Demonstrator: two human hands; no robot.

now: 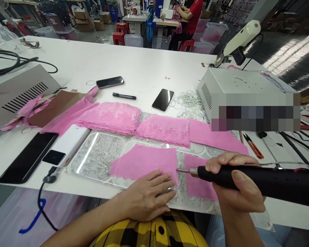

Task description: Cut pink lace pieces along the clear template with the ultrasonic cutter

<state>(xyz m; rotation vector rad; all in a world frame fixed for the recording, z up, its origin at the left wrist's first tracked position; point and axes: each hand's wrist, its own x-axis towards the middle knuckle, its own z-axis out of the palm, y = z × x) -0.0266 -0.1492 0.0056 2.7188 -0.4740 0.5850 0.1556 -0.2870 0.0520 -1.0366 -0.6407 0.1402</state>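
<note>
Thin pink fabric piece [144, 161] on clear textured plate [98, 157], under left hand [146, 195] pressing flat, fingers spread. Likely light, limp, slippery: pin near edge. Right hand [237, 185] clenches black hot-tip cutting tool [247, 178], tip at fabric's right edge.

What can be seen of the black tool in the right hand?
The black tool is a long, thick matte handle, probably plastic, narrowing to a short metal collar and a thin metal tip. It lies almost level, tip pointing left. The right hand grips its front end, fingers wrapped over it. The tip meets the right edge of the pink fabric piece, which the left hand presses flat on the clear plate. Its rear runs out of frame.
</note>
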